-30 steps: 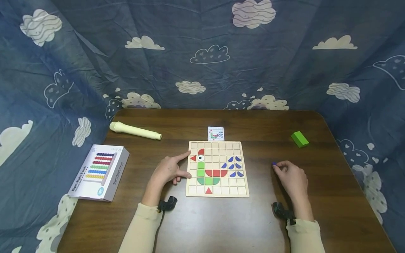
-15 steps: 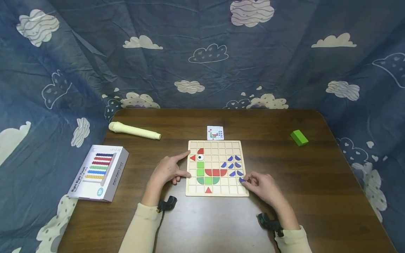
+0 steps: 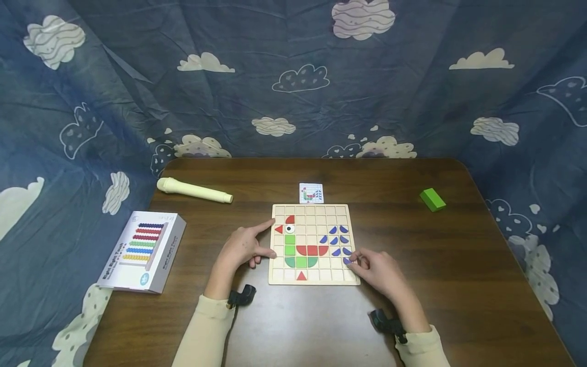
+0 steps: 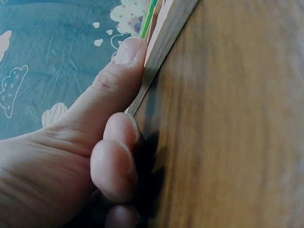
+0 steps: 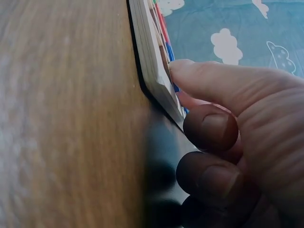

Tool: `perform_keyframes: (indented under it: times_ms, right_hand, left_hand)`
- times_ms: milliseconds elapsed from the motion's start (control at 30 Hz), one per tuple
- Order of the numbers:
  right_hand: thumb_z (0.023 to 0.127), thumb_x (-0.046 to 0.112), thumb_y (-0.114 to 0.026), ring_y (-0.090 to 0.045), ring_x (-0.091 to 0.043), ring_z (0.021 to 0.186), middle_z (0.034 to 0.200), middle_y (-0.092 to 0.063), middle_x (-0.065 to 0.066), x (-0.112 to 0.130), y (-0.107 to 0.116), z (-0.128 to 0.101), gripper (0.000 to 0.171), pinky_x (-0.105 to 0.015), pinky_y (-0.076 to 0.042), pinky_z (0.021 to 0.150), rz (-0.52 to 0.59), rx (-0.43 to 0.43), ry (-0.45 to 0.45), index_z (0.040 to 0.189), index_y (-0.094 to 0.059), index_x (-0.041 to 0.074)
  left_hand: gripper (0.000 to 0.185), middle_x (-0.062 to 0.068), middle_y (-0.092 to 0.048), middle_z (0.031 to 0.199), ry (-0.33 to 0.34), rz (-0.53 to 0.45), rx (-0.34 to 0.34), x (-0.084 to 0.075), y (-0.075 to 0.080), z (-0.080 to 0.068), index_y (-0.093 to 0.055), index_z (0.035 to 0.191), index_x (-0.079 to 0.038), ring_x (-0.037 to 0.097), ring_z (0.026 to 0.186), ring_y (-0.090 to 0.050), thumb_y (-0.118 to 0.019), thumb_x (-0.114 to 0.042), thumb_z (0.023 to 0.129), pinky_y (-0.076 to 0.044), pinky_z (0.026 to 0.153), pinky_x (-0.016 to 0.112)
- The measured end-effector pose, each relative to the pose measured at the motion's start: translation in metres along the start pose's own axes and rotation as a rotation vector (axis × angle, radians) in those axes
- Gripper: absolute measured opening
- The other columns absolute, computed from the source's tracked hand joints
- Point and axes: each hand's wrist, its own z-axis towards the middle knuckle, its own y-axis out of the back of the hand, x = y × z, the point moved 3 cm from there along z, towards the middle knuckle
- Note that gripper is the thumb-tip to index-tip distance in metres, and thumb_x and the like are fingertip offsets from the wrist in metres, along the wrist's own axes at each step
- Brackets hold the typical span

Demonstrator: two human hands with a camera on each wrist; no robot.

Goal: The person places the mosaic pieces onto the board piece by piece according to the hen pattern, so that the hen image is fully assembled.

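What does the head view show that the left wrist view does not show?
Only the head view shows the right hand pinching a blue piece over the puzzle board, the pattern card, green block, cream tube and abacus box. Only the left wrist view shows the thumb flat against the board's side edge. Both show the left hand, the board, the brown table and the cloud cloth.

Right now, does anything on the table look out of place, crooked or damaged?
Nothing stands out. The puzzle board lies square and flat, and its coloured pieces sit inside their cells. The left hand rests against its left edge; the right hand holds a blue piece at the lower right cells.
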Motion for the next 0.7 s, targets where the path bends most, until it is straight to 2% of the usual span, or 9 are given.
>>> perform_keyframes:
  times_ms: [200,400,700]
  right_hand:
    - [0.086,0.037,-0.078,-0.039,-0.005,0.050,0.055,-0.045,0.011,0.0027,0.0004,-0.0001,0.019,-0.023,-0.029,0.049,-0.001,-0.014,-0.005,0.092,-0.070,0.021]
    - [0.085,0.034,-0.078,-0.039,-0.006,0.050,0.055,-0.045,0.011,0.0053,0.0004,-0.0009,0.015,-0.023,-0.028,0.049,-0.018,-0.042,-0.002,0.089,-0.071,0.021]
    - [0.085,0.034,-0.077,-0.041,-0.007,0.051,0.056,-0.047,0.010,0.0025,-0.0002,0.0001,0.015,-0.023,-0.029,0.049,-0.016,0.001,-0.019,0.088,-0.069,0.021]
  left_hand:
    - [0.098,0.003,-0.061,0.050,0.019,-0.016,0.004,-0.0012,0.0003,-0.0004,-0.041,0.147,-0.052,0.016,0.041,-0.061,-0.092,-0.042,0.064,-0.049,0.042,0.027]
    - [0.098,0.003,-0.062,0.049,0.021,-0.017,-0.001,-0.0008,-0.0001,-0.0001,-0.041,0.147,-0.052,0.016,0.040,-0.061,-0.092,-0.041,0.064,-0.049,0.041,0.026]
    - [0.098,0.004,-0.062,0.051,0.023,-0.011,0.005,-0.0001,-0.0001,0.0009,-0.040,0.147,-0.051,0.016,0.041,-0.061,-0.092,-0.042,0.064,-0.050,0.042,0.027]
